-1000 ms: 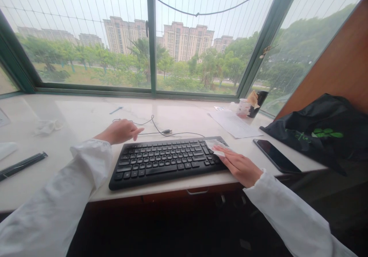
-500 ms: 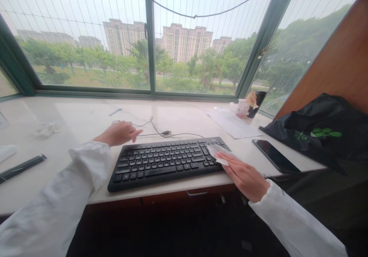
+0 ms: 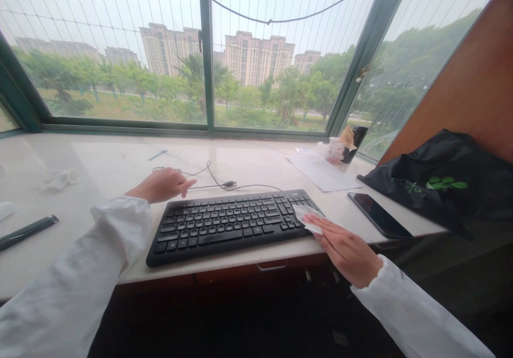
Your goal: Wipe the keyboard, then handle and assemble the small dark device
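Meanwhile | right hand [image 3: 347,252] held a white wipe [image 3: 308,218] flat under its fingers on the keyboard's [image 3: 228,228] right end | left hand [image 3: 162,185] lay half open behind the keyboard, near a cable [image 3: 224,183] on the table [image 3: 80,160] | phone [image 3: 379,215] sat right of the wipe

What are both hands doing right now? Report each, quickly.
Left hand: open, holding nothing.
Right hand: holding a white wipe flat against the right end of the black keyboard.
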`<state>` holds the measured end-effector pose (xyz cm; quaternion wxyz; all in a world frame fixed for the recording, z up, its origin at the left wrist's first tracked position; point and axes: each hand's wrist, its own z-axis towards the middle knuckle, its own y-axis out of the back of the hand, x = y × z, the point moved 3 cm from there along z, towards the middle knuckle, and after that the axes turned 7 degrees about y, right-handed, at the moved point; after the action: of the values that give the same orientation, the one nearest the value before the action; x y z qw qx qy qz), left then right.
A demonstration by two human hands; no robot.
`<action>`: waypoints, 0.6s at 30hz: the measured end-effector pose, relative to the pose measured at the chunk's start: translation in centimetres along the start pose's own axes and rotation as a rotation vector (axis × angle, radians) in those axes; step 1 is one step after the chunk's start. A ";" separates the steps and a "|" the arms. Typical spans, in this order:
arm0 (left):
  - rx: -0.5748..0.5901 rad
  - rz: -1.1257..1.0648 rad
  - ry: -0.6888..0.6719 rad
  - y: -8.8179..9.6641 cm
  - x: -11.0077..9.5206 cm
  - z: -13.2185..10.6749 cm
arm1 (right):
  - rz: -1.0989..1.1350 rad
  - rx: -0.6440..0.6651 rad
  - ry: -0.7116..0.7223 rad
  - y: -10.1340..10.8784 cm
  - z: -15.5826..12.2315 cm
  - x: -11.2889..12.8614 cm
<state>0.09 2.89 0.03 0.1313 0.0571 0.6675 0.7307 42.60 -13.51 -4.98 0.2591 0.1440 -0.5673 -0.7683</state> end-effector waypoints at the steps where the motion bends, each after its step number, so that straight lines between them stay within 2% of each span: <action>1: -0.001 -0.002 -0.002 0.0 0.0 0.0 | 0.000 -0.003 -0.016 -0.2 0.6 -0.4; 4: -0.011 -0.001 -0.007 0.0 0.0 -0.1 | 0.027 0.003 -0.087 -0.8 2.7 -1.7; 11: -0.012 -0.016 -0.006 0.0 0.1 -0.1 | 0.091 0.116 -0.296 -1.4 7.1 -4.6; 15: -0.015 0.004 -0.006 -0.1 0.2 0.0 | 0.136 0.128 -0.356 -0.9 7.5 -5.1; 18: -0.014 0.019 -0.001 -0.2 0.2 0.1 | 0.174 0.094 -0.338 -0.6 6.2 -4.9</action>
<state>-0.09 3.10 -0.13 0.1249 0.0629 0.6618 0.7366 43.24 -5.66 -3.98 0.2185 -0.0247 -0.6483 -0.7290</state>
